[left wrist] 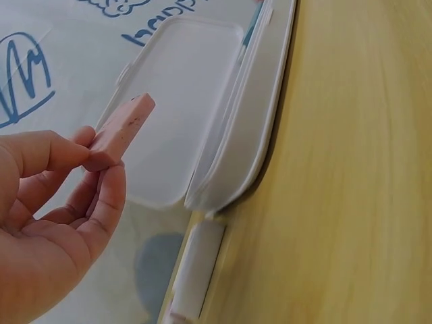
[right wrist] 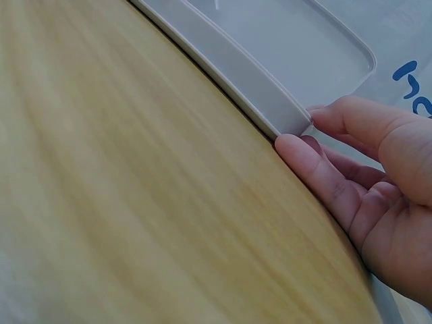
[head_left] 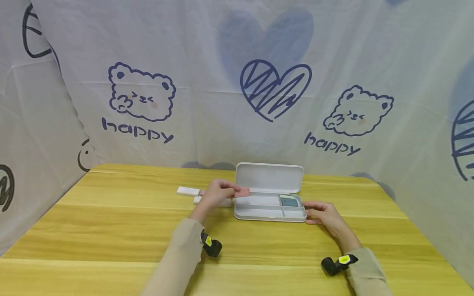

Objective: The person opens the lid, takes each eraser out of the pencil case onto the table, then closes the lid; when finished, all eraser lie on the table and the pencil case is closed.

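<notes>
A pink eraser with small dark marks is pinched between the thumb and fingers of my left hand. In the head view it hangs over the back left corner of a white pencil case, whose lid stands up behind. My right hand grips the case's right end, thumb and fingers around the corner in the right wrist view. Inside, a dark blue-grey block and a pale green one lie in the back right compartment. Other compartments show bare floors.
Left of the case lie a white block and another white block, partly behind my left hand. A small pinkish piece shows beside them. A printed cloth hangs behind the wooden table.
</notes>
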Tool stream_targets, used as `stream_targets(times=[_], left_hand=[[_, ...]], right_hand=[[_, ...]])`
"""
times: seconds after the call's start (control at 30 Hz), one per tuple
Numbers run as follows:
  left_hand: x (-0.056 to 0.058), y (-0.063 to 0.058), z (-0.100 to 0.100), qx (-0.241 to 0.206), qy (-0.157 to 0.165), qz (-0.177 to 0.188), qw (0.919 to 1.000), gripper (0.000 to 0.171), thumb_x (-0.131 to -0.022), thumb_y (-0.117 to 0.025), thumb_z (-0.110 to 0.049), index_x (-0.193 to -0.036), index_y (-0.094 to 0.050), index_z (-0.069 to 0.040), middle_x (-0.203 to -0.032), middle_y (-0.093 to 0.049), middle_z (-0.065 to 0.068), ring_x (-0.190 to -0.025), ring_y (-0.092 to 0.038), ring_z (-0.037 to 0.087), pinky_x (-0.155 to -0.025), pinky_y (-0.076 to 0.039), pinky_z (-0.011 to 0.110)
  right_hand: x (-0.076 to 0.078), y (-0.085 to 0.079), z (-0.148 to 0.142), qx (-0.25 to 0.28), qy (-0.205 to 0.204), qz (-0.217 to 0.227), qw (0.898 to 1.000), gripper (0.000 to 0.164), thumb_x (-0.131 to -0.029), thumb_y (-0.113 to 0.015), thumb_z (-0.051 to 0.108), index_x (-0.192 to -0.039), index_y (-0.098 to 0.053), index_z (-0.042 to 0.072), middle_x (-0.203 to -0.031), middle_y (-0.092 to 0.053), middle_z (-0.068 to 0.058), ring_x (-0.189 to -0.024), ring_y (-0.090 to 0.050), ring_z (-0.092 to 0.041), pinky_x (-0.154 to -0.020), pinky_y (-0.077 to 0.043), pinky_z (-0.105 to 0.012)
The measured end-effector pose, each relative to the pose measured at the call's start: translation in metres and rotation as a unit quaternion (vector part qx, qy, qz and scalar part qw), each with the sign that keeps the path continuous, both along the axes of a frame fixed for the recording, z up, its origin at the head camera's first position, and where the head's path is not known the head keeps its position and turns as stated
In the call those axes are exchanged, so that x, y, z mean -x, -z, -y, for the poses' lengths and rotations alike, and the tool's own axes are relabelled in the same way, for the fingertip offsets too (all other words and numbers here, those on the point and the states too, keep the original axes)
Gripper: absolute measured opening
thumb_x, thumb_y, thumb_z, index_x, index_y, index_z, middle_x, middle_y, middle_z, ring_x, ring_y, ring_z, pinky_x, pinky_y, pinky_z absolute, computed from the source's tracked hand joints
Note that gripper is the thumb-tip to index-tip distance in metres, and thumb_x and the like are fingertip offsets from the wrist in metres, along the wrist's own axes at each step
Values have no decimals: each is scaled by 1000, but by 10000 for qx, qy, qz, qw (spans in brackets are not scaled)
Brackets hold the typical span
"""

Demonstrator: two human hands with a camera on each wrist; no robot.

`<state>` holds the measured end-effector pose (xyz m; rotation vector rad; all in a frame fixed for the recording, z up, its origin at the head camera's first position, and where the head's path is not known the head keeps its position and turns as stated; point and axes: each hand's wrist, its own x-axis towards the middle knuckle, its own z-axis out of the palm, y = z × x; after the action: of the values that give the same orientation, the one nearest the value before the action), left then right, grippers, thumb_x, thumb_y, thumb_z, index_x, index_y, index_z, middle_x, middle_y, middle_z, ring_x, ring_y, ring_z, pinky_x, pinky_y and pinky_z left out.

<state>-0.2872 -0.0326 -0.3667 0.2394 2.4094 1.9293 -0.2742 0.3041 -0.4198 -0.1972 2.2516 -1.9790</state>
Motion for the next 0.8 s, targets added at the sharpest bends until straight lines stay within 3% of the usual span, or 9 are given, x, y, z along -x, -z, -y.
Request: stream_targets(times=[0.53, 0.8], left_hand=[[-5, -6, 44, 11, -99, 163, 9998, 18, -83, -54, -1, -95, -65, 6, -95, -63, 12, -76, -57, 16, -77, -46, 33], [-4, -6, 66, -50, 72, 109, 9999, 20, -84, -52, 0, -98, -63, 8, -105, -60, 17, -82, -59, 18, -76, -47, 31]], right_hand=[[0, 1, 0, -130, 80, 9, 9999, 43, -84, -56, -3, -120, -41, -19, -110, -56, -18, -78, -61, -14, -67, -51, -31], [0, 0, 1, -152, 71, -15, 9999, 43, -84, -55, -3, -120, -40, -20, -110, -56, -19, -79, -61, -14, -67, -51, -31]])
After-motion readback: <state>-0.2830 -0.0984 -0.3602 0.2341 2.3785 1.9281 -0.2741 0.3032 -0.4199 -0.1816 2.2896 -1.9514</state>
